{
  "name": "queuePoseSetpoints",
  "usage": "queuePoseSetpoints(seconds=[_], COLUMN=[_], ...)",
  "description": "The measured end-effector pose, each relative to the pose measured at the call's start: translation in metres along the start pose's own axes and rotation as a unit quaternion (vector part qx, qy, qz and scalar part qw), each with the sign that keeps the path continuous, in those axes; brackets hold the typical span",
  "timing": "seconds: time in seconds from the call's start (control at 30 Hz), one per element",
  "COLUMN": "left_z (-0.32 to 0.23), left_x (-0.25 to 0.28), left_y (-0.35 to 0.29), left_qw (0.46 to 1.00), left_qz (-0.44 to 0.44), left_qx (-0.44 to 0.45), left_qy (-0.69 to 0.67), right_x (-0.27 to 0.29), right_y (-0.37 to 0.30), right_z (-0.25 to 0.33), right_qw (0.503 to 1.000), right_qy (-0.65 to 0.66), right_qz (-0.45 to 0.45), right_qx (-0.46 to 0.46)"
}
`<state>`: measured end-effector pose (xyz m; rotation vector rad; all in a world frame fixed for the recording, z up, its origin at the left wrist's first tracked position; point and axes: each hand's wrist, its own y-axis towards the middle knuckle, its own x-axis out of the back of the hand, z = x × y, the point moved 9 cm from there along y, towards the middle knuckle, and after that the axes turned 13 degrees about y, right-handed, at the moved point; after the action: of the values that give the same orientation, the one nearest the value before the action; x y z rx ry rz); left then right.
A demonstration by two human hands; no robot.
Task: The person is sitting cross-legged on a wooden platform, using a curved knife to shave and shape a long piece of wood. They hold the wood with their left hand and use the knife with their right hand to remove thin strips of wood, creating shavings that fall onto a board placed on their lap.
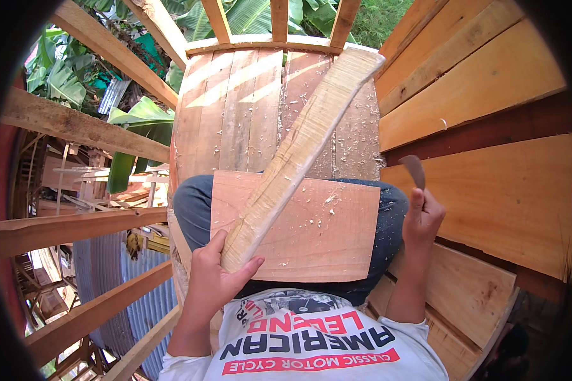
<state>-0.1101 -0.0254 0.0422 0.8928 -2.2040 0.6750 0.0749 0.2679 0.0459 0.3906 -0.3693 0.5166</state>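
Observation:
A long pale strip of wood [302,143] slants from my lap up toward the far right of the deck. My left hand [219,263] is closed around its near end, thumb on one side. Beneath the strip, a flat reddish board [324,235] lies across my crossed legs, with a few shavings on it. Off to the right, my right hand [422,216] is raised in a fist around the handle of a knife with a short curved dark blade [413,170]. The blade points up and away from the strip; its handle is mostly hidden by my fingers.
I sit on a plank floor [235,120] strewn with shavings. A wooden railing [89,143] runs along the left and far side, with banana leaves [140,117] beyond. Board walls [489,190] stand close on the right. Corrugated metal sheets [143,298] lie below the left railing.

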Motion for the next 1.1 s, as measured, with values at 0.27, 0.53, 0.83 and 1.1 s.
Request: queuePoseSetpoints(seconds=[0.27,0.53,0.83,1.1], left_z=[-0.018,-0.035,0.000,-0.015], left_x=[-0.027,-0.035,-0.043,-0.060], left_y=[0.007,0.001,-0.016,-0.011], left_qw=[0.996,0.992,0.983,0.966], left_qz=[0.072,0.088,0.151,0.203], left_qx=[-0.003,-0.031,0.068,0.050], left_qy=[-0.046,-0.085,-0.080,-0.155], right_x=[-0.078,-0.060,0.005,-0.080], right_y=[-0.062,-0.041,-0.010,-0.065], right_z=[0.036,0.049,-0.013,0.030], right_qw=[0.981,0.973,1.000,0.977], right_qy=[-0.005,-0.077,0.022,-0.019], right_qz=[0.164,0.134,-0.007,0.189], right_qx=[0.103,0.171,0.017,0.099])
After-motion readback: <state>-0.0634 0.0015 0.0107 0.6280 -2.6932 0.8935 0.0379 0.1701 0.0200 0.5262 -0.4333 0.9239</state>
